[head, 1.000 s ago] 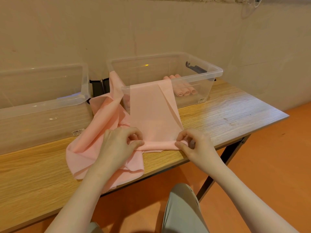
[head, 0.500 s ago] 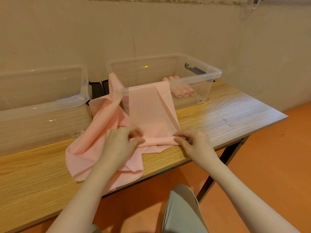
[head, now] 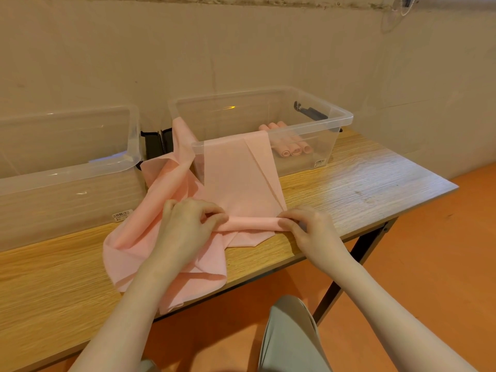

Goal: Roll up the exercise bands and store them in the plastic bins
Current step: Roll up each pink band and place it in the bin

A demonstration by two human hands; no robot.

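Observation:
A long pink exercise band (head: 236, 178) hangs over the front rim of the right clear plastic bin (head: 341, 122) and runs down onto the wooden table (head: 362, 183). Its near end is rolled into a thin tube lying across the table. My left hand (head: 188, 226) pinches the tube's left end and my right hand (head: 308, 229) pinches its right end. More loose pink band (head: 139, 248) lies bunched under my left forearm. Three rolled pink bands (head: 292, 149) rest inside the right bin.
A second clear plastic bin (head: 80, 170) stands at the left, with black lid clips (head: 157, 142) between the two bins. The table's front edge runs just below my hands. A plastered wall is close behind the bins. My knee shows below the table.
Both hands have turned the band's near end over and away from me, so the roll is thicker and sits a little farther up the band.

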